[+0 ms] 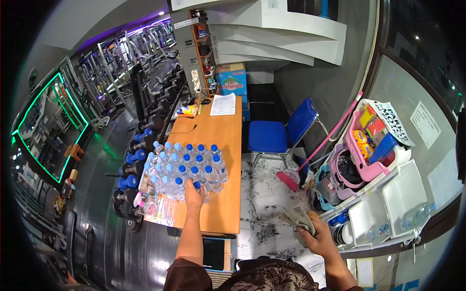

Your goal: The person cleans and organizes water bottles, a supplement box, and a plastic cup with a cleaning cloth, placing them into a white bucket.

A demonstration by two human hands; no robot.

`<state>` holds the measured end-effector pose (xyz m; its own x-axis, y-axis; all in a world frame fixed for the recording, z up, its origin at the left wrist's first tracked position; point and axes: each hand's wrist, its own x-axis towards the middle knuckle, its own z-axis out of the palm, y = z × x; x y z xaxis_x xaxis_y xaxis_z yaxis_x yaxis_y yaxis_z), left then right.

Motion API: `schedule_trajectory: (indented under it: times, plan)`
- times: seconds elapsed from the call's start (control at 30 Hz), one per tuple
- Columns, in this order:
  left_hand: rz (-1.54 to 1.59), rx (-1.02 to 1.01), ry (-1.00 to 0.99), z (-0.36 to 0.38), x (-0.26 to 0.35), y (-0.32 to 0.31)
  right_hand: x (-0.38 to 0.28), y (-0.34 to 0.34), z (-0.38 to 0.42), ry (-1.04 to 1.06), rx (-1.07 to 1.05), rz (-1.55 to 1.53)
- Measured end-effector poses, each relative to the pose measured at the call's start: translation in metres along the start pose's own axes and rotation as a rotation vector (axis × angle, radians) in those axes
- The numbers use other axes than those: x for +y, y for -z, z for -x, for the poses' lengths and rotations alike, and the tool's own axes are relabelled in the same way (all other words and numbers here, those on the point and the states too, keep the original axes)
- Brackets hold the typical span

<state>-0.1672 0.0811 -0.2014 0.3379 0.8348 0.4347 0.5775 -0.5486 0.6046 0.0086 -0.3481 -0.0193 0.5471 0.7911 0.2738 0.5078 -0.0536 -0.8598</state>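
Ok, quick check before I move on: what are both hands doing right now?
Left hand: closed on a blue-capped bottle at the near edge of the group.
Right hand: closed on a grayish cloth.

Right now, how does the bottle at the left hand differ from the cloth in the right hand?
The bottle is clear with a blue cap; the cloth is greyish and opaque. The bottle looks stiff, the cloth soft and bunched. The bottle is at the desk, the cloth over the floor. Each is in one hand's grip: left, right.
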Motion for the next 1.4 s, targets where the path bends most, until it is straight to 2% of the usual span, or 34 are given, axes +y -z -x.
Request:
schedule_trajectory:
  times: [0.03,0.1,0.2,0.3,0.4,0.5,0.53,0.57,0.6,0.67,0.7,0.8,0.83,0.93,0.97,1.0,1.03,1.07,1.17,1.2,1.23,1.27,1.37,1.4]
  plan:
    - [-0.002,-0.062,0.031,0.000,-0.001,0.004,0.000,0.002,0.002,0.016,0.010,0.009]
    - [-0.013,-0.139,-0.039,0.006,-0.004,0.013,0.004,0.003,0.004,0.050,0.030,0.023]
    - [0.075,-0.221,-0.111,0.020,0.029,0.036,0.025,0.006,0.008,-0.063,0.043,-0.057]
    - [0.268,-0.336,-0.064,0.028,0.093,0.078,0.059,0.000,0.009,-0.384,0.151,-0.273]
    - [0.577,-0.455,-0.169,0.024,0.157,0.128,0.081,-0.025,-0.009,-0.447,0.277,-0.724]
    - [0.868,-0.442,-0.385,0.025,0.204,0.146,0.081,-0.057,-0.015,-0.553,0.255,-0.918]
    - [0.941,-0.442,-0.379,0.029,0.221,0.145,0.078,-0.067,-0.017,-0.575,0.254,-0.971]
    - [1.014,-0.445,-0.373,0.034,0.239,0.141,0.051,-0.065,-0.016,-0.620,0.211,-1.166]
    - [1.089,-0.450,-0.366,0.041,0.256,0.136,0.042,-0.065,-0.013,-0.591,0.250,-1.189]
    - [1.344,-0.439,-0.143,0.056,0.288,0.124,0.031,-0.063,-0.006,-0.528,0.333,-1.231]
    - [1.467,-0.437,-0.026,0.063,0.303,0.116,0.021,-0.060,-0.007,-0.561,0.425,-1.227]
    - [1.577,-0.470,0.013,0.094,0.330,0.098,0.003,-0.054,-0.001,-0.423,0.527,-1.101]
    - [1.496,-0.420,-0.153,0.090,0.330,0.087,0.003,-0.051,0.002,-0.288,0.509,-1.022]
    - [1.648,-0.668,0.046,0.080,0.330,0.086,-0.011,-0.014,0.014,-0.034,0.442,-0.328]
    - [1.643,-0.761,-0.004,0.077,0.326,0.079,-0.046,0.005,0.005,0.076,0.444,-0.479]
    - [1.628,-0.811,-0.017,0.079,0.329,0.078,-0.043,0.012,0.002,0.127,0.623,-0.396]
    - [1.611,-0.859,-0.029,0.082,0.333,0.078,-0.063,0.029,-0.006,0.212,0.610,-0.185]
    - [1.591,-0.907,-0.045,0.084,0.337,0.078,-0.085,0.047,-0.018,0.294,0.592,0.026]
    - [1.598,-0.891,-0.055,0.100,0.352,0.066,-0.103,0.064,-0.041,0.372,0.315,0.250]
    - [1.598,-0.866,-0.071,0.101,0.356,0.062,-0.112,0.057,-0.046,0.442,0.347,0.256]
    - [1.609,-0.951,-0.013,0.096,0.362,0.076,-0.105,0.056,-0.039,0.492,0.325,0.354]
    - [1.632,-0.948,0.008,0.089,0.360,0.076,-0.095,0.053,-0.028,0.545,0.299,0.452]
    - [1.680,-0.861,0.076,0.070,0.362,0.079,-0.075,0.035,0.014,0.455,0.086,0.517]
    - [1.696,-0.840,0.037,0.067,0.362,0.077,-0.065,0.026,0.030,0.440,0.053,0.513]
